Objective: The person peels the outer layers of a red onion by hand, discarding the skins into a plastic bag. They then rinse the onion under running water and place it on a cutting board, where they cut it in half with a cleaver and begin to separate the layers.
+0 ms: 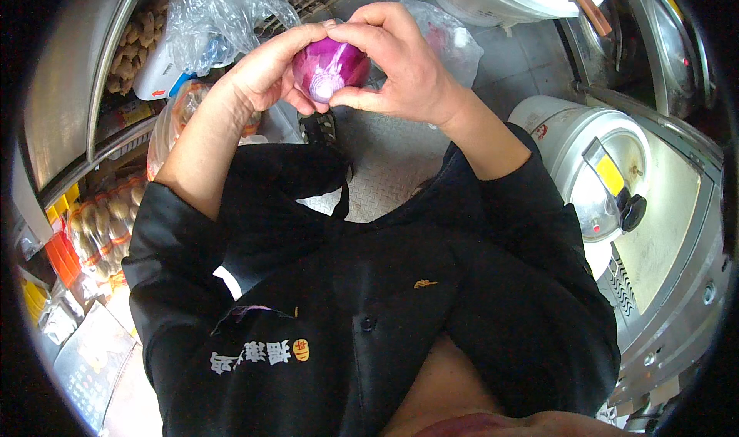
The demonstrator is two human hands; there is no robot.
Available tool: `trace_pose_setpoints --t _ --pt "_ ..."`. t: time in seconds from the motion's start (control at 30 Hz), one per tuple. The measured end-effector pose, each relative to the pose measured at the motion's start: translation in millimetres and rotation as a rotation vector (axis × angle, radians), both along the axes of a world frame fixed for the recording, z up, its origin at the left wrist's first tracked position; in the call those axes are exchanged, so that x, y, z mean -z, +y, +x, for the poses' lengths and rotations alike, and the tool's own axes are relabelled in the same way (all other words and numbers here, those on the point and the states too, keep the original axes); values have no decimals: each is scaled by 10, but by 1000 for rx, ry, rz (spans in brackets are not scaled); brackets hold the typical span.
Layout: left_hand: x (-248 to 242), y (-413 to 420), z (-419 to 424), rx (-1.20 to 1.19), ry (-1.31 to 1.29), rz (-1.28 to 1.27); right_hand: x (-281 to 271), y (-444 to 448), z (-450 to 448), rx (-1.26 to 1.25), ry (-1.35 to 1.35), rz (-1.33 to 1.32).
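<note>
A red onion [331,70], purple and shiny with a pale cut or root end facing up, is held between my two hands at the top centre. My left hand [274,67] cups it from the left side, its thumb on the onion's far edge. From the right, my right hand [398,61] grips it with the thumb at the near pale end and the fingers over the far side. Behind my right hand, a clear plastic bag [453,41] with something reddish in it lies low down. A thin purple strip lies on my black jacket.
White plastic buckets [473,1] stand at the top right; a lidded one [540,119] at the right carries a yellow-marked tool [606,171]. Ginger [138,44] and a crumpled clear bag [213,15] are on the left shelf, above bagged brown eggs or produce [104,229].
</note>
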State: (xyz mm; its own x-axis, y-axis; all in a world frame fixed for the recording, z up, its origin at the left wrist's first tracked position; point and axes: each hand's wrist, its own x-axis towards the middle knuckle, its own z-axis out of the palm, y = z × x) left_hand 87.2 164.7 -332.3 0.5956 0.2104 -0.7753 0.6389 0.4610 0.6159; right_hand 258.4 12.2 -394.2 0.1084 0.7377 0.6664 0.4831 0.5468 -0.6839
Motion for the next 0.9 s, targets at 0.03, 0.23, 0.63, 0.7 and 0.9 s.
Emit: trace_pose_setpoints --t 0.03,0.23,0.63,0.7,0.9 --pt "-1 -13 1 -12 4 3 12 0 0 -4 10 -7" --pt "31 -33 7 -75 -27 20 115 -13 -69 43 42 -68" --pt "67 76 12 -87 -134 -33 401 -79 -144 -78 387 -351" --pt "29 48 37 -94 -156 -4 447 -58 -99 -69 387 -350" --pt "22 65 33 -123 -314 -28 475 -54 -84 -142 633 -318"
